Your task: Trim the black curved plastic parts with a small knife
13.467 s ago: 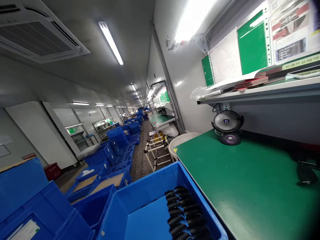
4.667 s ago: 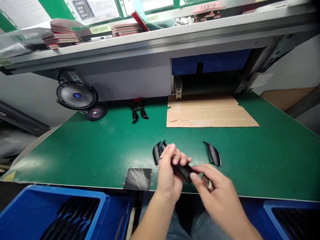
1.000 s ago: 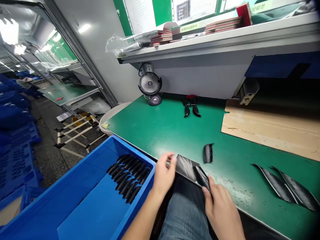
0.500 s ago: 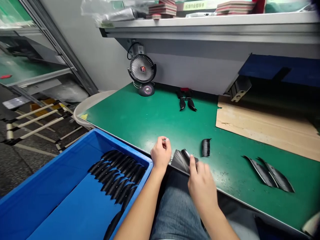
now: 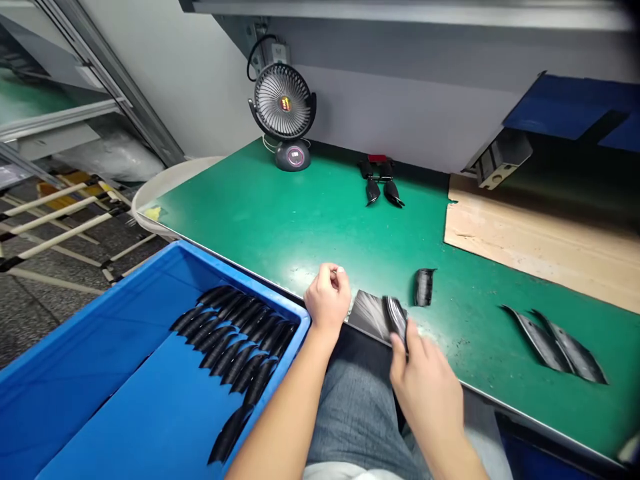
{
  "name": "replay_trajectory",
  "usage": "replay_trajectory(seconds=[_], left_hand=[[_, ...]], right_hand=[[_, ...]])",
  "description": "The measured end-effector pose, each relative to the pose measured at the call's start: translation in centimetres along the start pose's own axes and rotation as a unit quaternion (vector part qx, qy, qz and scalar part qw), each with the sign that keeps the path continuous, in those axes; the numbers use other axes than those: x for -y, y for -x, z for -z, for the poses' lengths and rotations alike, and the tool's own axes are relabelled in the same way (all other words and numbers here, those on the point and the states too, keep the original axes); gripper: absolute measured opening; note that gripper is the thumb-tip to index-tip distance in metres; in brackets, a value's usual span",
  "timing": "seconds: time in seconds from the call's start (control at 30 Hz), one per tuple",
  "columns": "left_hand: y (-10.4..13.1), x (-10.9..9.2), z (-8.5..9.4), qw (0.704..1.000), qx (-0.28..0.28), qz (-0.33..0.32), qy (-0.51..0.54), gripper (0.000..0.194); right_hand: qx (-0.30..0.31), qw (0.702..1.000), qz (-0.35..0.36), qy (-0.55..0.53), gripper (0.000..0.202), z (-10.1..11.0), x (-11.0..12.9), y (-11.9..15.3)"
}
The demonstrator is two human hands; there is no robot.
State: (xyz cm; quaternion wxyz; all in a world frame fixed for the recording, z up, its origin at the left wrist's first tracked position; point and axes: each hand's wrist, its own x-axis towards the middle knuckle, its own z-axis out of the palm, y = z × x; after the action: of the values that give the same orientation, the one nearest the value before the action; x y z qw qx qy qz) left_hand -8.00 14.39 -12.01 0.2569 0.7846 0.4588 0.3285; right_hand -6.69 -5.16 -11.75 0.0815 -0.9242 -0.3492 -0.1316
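My right hand (image 5: 427,380) grips a small curved black piece (image 5: 395,316) between thumb and fingers, over a flat grey plate (image 5: 369,315) at the table's front edge. Just left of the plate, my left hand (image 5: 328,297) rests on the table edge with its fingers curled together; what they hold, if anything, is hidden. One curved black piece (image 5: 424,287) stands behind my right hand. Two longer curved black pieces (image 5: 555,347) lie side by side further right.
A blue bin (image 5: 135,287) at the lower left holds rows of several black pieces (image 5: 235,333). On the green table (image 5: 240,213) are a fan (image 5: 284,113), black parts with a red piece (image 5: 383,179) and a cardboard sheet (image 5: 520,233). A shelf (image 5: 400,13) hangs above.
The view has tipped down and come closer. The black piece in my right hand has shifted toward the plate's right end and shows more of its shiny face. My left hand stays curled.
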Motion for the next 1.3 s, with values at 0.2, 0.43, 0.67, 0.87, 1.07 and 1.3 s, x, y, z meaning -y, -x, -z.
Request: replay_trajectory(seconds=[0.2,0.43,0.67,0.87,1.07,1.3], left_hand=[[0.2,0.1,0.0,1.0,0.006,-0.003,-0.006,0.012],[0.2,0.1,0.0,1.0,0.009,-0.003,-0.007,0.013],[0.2,0.1,0.0,1.0,0.017,-0.004,-0.01,0.014],[0.3,0.0,0.0,1.0,0.015,-0.004,-0.013,0.016],[0.2,-0.2,0.0,1.0,0.018,-0.002,-0.017,0.016],[0.2,-0.2,0.0,1.0,0.016,-0.002,-0.019,0.014]], right_hand=[[0.014,1.0,0.005,-0.007,0.049,0.0,-0.2,-0.2],[0.022,0.998,0.017,-0.048,0.055,0.4,-0.8,-0.7],[0.043,0.997,0.016,-0.066,0.052,0.7,-1.3,-0.5],[0.042,0.996,0.028,-0.076,0.052,1.1,-1.1,-1.3],[0.03,0.997,0.034,-0.063,0.05,1.1,-1.0,-1.6],[0.01,0.997,0.066,-0.036,0.042,1.7,0.0,-1.8]])
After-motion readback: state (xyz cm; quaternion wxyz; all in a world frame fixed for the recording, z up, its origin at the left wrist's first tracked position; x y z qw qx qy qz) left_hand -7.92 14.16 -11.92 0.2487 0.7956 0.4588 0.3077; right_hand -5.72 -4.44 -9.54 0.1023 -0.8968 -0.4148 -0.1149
